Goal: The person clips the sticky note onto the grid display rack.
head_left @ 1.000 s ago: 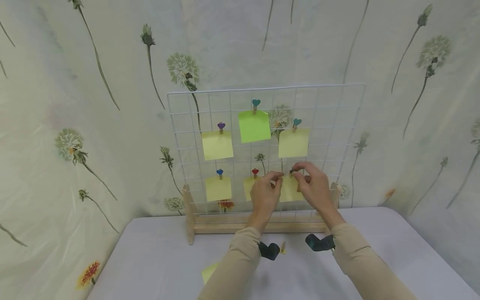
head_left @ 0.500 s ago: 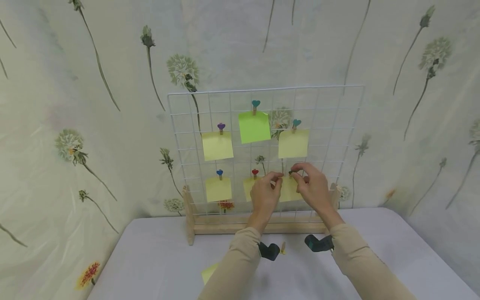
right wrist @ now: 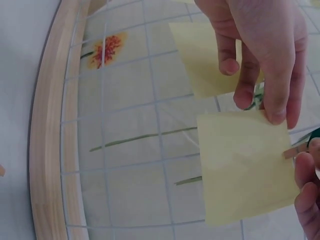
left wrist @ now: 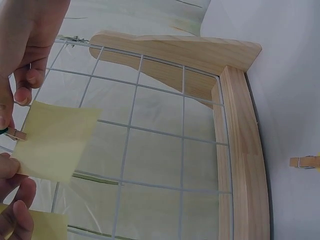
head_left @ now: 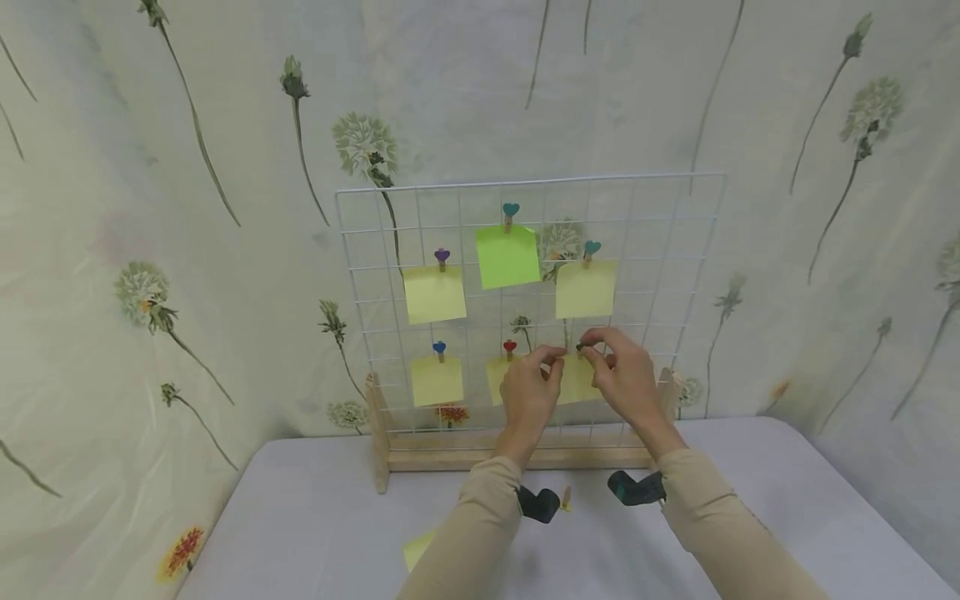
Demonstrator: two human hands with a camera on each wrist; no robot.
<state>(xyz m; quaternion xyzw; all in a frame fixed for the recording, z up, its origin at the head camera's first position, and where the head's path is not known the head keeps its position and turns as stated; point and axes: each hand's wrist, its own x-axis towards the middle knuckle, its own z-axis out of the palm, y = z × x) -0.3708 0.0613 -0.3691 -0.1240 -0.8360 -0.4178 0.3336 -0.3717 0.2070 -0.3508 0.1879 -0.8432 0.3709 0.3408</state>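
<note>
A pale yellow sticky note (head_left: 576, 385) stands against the white wire grid at the lower right of the board, in the head view. My left hand (head_left: 531, 392) pinches its upper left corner between thumb and finger. At the note's top edge my right hand (head_left: 628, 373) pinches a small wooden clothespin (left wrist: 18, 134) with a dark green decoration. In the left wrist view the clothespin's tip lies over the note's edge. The right wrist view shows the note (right wrist: 245, 170) hanging flat, the left thumb and fingertip at one corner. My right fingers partly cover the clothespin.
The grid stands in a wooden base (head_left: 450, 460) on a white-covered table (head_left: 315, 517). Several notes hang clipped, among them a green note (head_left: 508, 257) and a yellow note (head_left: 437, 380). A loose clothespin (head_left: 566, 500) and a yellow note (head_left: 417, 548) lie on the table.
Both hands keep nearly the same place and grip at the lower right note. The whole head view has shifted slightly downward in the frame.
</note>
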